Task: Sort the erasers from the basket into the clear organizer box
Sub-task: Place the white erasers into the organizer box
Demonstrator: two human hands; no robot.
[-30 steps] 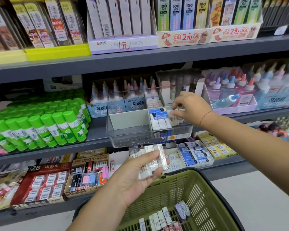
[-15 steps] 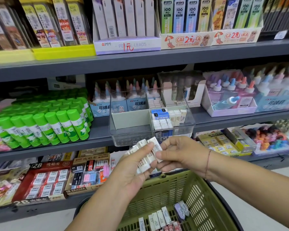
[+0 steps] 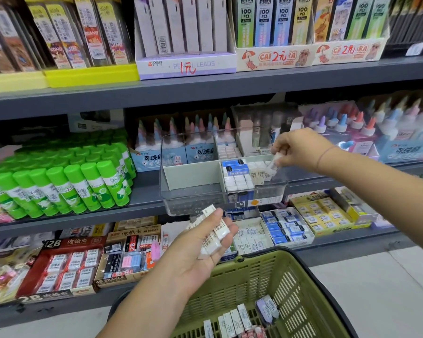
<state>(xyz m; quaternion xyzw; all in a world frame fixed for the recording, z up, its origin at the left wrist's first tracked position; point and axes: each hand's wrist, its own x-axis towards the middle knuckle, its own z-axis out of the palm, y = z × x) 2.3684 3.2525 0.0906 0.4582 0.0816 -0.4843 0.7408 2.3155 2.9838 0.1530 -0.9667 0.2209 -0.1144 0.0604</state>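
We log the clear organizer box (image 3: 181,206) near the centre of the view, at the front edge of the middle shelf (image 3: 83,217). A grey divider (image 3: 193,175) splits it. The compartments on its 3 o'clock side hold blue-sleeved erasers (image 3: 235,167) toward 12 o'clock, a block of white erasers (image 3: 239,182) toward 6 o'clock, and cream-sleeved erasers (image 3: 258,174) standing just beside them. The right hand (image 3: 300,148) reaches in from 3 o'clock and sits over the box's 2 o'clock corner. Its thumb and fingertips pinch a single eraser (image 3: 274,164), which is tilted with its lower end inside the rim. We cannot tell whether it touches the ones already there. The left hand (image 3: 198,247) is at 6 o'clock of the box, below the front wall and palm up, with the thumb clamping a stack of erasers (image 3: 215,232) against the fingers. The green basket (image 3: 254,272) fills 6 o'clock of the view, beneath the left hand. Loose erasers (image 3: 237,318) lie on its floor toward 5 o'clock. Green glue sticks (image 3: 83,181) stand at 9 o'clock of the box on the same shelf, and glue bottles (image 3: 156,147) stand at 12 o'clock behind it. On the shelf below, a red 2B carton (image 3: 66,264) sits at 7 o'clock and a yellow carton (image 3: 320,213) at 4 o'clock.
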